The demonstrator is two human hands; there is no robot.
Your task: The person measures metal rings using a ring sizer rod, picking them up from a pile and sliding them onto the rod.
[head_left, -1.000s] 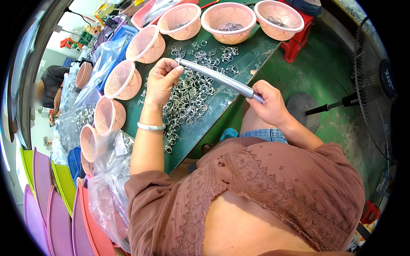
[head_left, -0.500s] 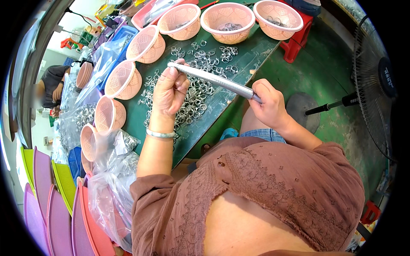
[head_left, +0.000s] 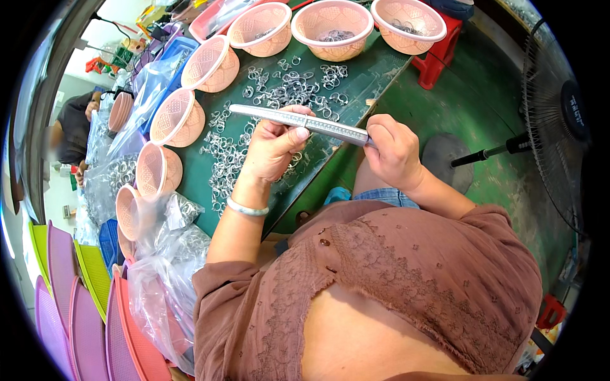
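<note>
A silver tapered ring mandrel [head_left: 264, 114] with marks along its face lies nearly level above the table. My right hand [head_left: 395, 152] is closed round its thick handle end. My left hand [head_left: 277, 146] pinches the mandrel near its middle, thumb in front and fingers behind. What looks like a thin ring [head_left: 307, 120] circles the rod at those fingertips, partly hidden by them. Beneath, many loose silver rings [head_left: 229, 159] lie heaped and scattered on the green table [head_left: 270, 209].
Pink baskets [head_left: 332, 47] line the table's far and left sides, some with rings inside. Clear plastic bags [head_left: 168, 254] and stacked coloured baskets [head_left: 86, 317] stand left. At right are a black fan [head_left: 559, 120] and a red stool [head_left: 438, 54]. Another person [head_left: 73, 127] sits far left.
My left hand has moved from the mandrel's thin tip rightward along it to near the middle, leaving the tip bare. The mandrel lies more level and slightly left; my right hand keeps its grip.
</note>
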